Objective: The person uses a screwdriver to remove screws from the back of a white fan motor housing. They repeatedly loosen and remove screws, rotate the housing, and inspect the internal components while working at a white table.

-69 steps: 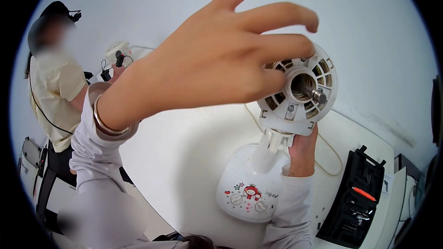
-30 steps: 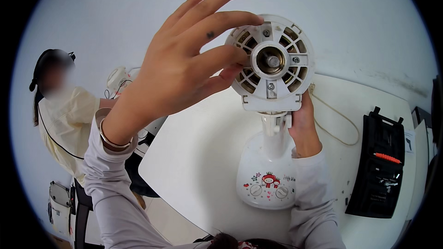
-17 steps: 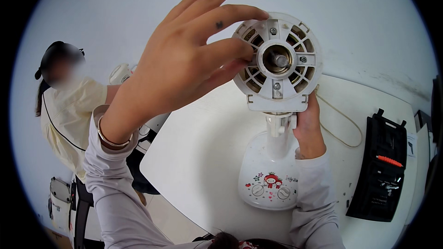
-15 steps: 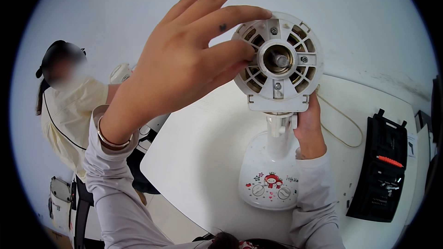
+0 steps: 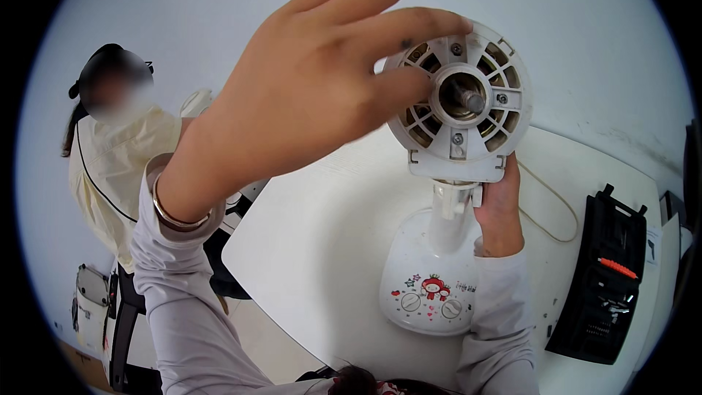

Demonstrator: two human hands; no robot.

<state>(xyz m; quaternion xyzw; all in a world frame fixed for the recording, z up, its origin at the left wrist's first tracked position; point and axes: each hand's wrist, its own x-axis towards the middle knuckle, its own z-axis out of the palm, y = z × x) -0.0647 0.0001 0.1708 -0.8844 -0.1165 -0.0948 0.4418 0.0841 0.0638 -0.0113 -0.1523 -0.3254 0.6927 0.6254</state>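
A white electric fan without its blades stands on the table, its round motor housing (image 5: 461,163) facing me. A bare metal shaft (image 5: 474,103) sticks out of the ring in its middle, among vents and screws. My left hand (image 5: 314,80) reaches across with fingers spread; the index fingertip is at the housing's upper rim. Its thumb lies before the vents beside the ring, and contact there is unclear. My right hand (image 5: 503,205) grips the fan from behind, below the housing, its fingers hidden. Below, the neck (image 5: 444,230) joins a base (image 5: 409,318) with two knobs and cartoon prints.
A black tool case (image 5: 585,333) lies open at the table's right, with bits and an orange-handled tool (image 5: 617,268) inside. Small dark parts (image 5: 549,330) lie beside it. A pale cord (image 5: 559,197) loops behind my right hand. Another person (image 5: 121,168) is at the left.
The fan head and my left hand appear farther right. More of the shaft shows, the housing seems turned slightly, and my left thumb remains near the ring.
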